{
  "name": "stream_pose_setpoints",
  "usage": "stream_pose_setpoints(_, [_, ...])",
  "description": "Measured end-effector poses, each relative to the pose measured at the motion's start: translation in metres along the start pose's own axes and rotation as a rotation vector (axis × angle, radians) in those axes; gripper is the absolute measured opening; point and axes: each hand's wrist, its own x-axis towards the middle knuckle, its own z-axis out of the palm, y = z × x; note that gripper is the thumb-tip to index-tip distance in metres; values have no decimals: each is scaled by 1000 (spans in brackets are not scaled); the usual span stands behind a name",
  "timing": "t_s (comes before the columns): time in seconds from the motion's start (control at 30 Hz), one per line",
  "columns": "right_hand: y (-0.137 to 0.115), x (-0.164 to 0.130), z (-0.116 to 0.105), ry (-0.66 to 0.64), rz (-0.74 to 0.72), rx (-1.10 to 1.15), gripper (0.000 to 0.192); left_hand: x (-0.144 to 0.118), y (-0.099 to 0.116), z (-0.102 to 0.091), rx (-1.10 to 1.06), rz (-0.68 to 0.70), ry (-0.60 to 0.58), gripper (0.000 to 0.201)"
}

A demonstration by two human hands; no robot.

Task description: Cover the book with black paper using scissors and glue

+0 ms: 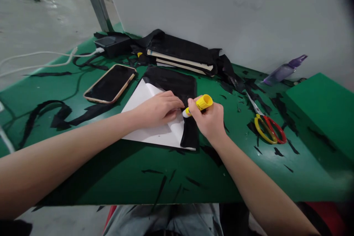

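Glue stick (199,104), a yellow plastic cylinder with a white end, sits clamped in the right hand (209,120), fingers curled closed around its barrel and its white tip pressed down at the edge of a black sheet (177,84); just to the left of that grip the left hand (157,110) lies flat, fingers spread and holding nothing, pressing on a smooth white sheet of paper (155,132) whose upper corner is folded back; the black sheet, matte and rectangular, runs from beyond the grip down beneath it to a narrow strip nearer the body; everything lies on a green table (110,177) strewn with thin black offcuts; to the right of the grip, apart from it, lie scissors (267,125) with metal blades and looped handles, one yellow, one red; further right and beyond them a translucent purple spray bottle (284,70) lies on its side; left of the hands rests a phone (110,83), glossy dark screen up, in a pale case; beyond the grip, books (179,61) with pale page edges are stacked under black cloth.
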Motion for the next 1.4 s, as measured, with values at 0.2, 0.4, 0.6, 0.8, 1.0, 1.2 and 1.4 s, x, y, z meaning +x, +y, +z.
stream_pose_setpoints(0.2, [-4, 1, 1, 53, -32, 68, 34, -1, 1, 1, -11, -62, 35, 39])
stream_pose_setpoints(0.4, [2, 5, 6, -43, -14, -24, 37, 1, 3, 0, 14, -78, -9, 30])
stream_pose_setpoints(0.6, [3, 10, 11, -128, 14, -87, 44, 4, 3, 0, 47, -100, -53, 14])
stream_pose_setpoints(0.8, [-3, 10, 10, -218, 29, -71, 39, 4, 4, -1, 1, -98, -54, 13])
stream_pose_setpoints(1.0, [-7, 7, 8, -313, 59, -15, 35, 5, 7, -4, -5, -118, -63, 15])
stream_pose_setpoints(1.2, [1, 5, 1, -329, 255, 237, 33, 2, 3, 0, -4, -113, -51, 35])
stream_pose_setpoints(1.4, [7, 7, -5, 52, 280, 445, 40, 1, 2, -1, -10, -121, -67, 37])
